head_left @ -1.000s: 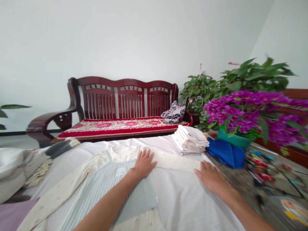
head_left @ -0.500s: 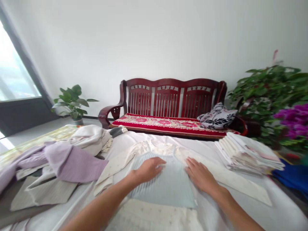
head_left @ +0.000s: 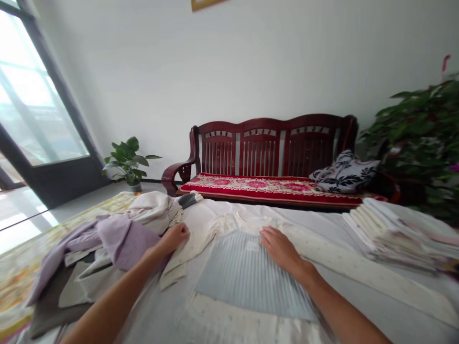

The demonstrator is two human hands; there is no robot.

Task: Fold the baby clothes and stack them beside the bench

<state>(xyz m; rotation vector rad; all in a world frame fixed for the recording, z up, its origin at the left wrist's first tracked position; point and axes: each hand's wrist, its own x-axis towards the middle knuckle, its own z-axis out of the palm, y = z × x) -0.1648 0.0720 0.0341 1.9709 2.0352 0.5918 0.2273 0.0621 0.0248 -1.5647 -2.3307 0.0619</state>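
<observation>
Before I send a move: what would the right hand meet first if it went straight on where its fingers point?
Probably the shirt's neck, just ahead of the fingertips. The right hand looks to be on or barely above the shirt, though height is hard to judge.

Garment (head_left: 247, 272) lies between clothes (head_left: 122, 241), left, and apparently stacked cloths (head_left: 398, 234), right, before a bench (head_left: 259, 140).
</observation>
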